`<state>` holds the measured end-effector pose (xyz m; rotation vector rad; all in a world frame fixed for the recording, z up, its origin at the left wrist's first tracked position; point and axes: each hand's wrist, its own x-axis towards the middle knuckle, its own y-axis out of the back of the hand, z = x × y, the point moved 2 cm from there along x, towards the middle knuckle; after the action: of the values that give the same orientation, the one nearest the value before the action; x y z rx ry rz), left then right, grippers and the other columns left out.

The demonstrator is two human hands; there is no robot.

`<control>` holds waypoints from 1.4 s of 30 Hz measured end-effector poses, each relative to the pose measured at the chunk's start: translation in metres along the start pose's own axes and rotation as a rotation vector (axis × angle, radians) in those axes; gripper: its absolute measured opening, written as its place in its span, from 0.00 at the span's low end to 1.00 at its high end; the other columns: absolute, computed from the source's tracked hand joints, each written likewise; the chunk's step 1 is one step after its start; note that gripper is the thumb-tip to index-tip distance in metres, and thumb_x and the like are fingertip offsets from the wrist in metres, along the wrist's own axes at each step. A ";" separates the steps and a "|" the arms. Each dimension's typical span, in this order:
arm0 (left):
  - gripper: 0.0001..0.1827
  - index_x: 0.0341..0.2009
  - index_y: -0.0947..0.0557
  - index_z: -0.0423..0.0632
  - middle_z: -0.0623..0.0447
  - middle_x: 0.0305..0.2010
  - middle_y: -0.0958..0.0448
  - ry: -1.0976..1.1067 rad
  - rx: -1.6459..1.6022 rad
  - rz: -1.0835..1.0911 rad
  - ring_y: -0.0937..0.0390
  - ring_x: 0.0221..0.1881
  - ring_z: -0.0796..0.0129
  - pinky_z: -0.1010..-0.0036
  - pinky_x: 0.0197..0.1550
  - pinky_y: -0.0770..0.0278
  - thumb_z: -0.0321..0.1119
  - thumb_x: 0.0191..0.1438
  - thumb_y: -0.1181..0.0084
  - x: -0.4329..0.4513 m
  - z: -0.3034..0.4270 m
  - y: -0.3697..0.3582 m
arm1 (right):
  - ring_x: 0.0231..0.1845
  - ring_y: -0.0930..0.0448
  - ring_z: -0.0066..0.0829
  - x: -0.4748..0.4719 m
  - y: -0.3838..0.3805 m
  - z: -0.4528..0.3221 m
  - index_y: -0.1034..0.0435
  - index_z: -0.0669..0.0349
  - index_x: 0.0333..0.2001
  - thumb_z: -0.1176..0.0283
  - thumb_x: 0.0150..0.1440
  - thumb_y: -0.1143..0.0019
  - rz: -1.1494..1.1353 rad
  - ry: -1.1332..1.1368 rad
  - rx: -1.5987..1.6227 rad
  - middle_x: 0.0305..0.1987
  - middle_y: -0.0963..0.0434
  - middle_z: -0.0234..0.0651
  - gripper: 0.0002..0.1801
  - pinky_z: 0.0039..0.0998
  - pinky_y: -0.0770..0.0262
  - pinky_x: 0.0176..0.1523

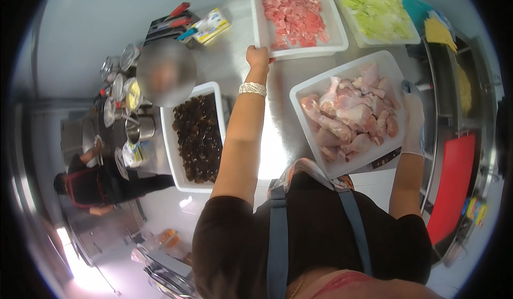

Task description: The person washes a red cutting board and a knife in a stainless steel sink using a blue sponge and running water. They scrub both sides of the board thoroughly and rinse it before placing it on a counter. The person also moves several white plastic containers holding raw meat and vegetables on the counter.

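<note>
My bare left hand (pixel 258 57), with a pale bracelet at the wrist, grips the near left corner of a white plastic tub (pixel 300 52) of sliced pink meat (pixel 294 16). At the right, my gloved right hand (pixel 412 98) is at the right wall of another white tub (pixel 297 98), tilted in view and full of raw chicken drumsticks (pixel 352 114); its fingers are partly hidden, so its hold is unclear. A third white tub (pixel 170 154), left of my left arm, contains dark, wet, glossy pieces (pixel 198 138).
Chopped lettuce (pixel 374 10) fills a tub at the back right. Red-handled knives (pixel 179 10) lie at the back left. A steel pot (pixel 140 129) and several bowls stand left. Another person (pixel 88 182) is at the far left. A red board (pixel 453 186) stands right.
</note>
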<state>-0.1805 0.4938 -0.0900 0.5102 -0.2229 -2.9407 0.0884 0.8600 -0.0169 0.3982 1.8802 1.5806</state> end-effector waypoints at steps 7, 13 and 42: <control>0.15 0.39 0.32 0.31 0.42 0.29 0.29 0.006 -0.041 0.045 0.29 0.20 0.61 0.73 0.16 0.28 0.19 0.43 0.57 -0.029 -0.021 0.081 | 0.43 0.27 0.45 -0.012 -0.010 -0.016 0.34 0.62 0.43 0.54 0.58 0.66 0.142 0.082 0.160 0.41 0.27 0.47 0.23 0.36 0.33 0.43; 0.06 0.30 0.31 0.42 0.53 0.20 0.32 0.097 -0.526 0.343 0.35 0.14 0.72 0.77 0.13 0.37 0.24 0.45 0.50 -0.062 -0.049 0.105 | 0.32 0.22 0.39 0.004 -0.035 -0.019 0.29 0.62 0.30 0.64 0.54 0.58 0.409 0.379 0.392 0.28 0.24 0.43 0.14 0.37 0.28 0.32; 0.20 0.48 0.41 0.36 0.43 0.42 0.30 0.322 -0.062 -0.570 0.25 0.35 0.64 0.75 0.28 0.21 0.27 0.53 0.53 -0.281 -0.069 0.062 | 0.33 0.24 0.43 -0.073 0.054 -0.097 0.30 0.63 0.31 0.59 0.52 0.56 0.195 0.531 0.166 0.31 0.25 0.48 0.18 0.37 0.30 0.34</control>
<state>0.1128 0.4731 -0.0531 1.1973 0.0672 -3.3075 0.0717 0.7544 0.0621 0.2518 2.4466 1.7905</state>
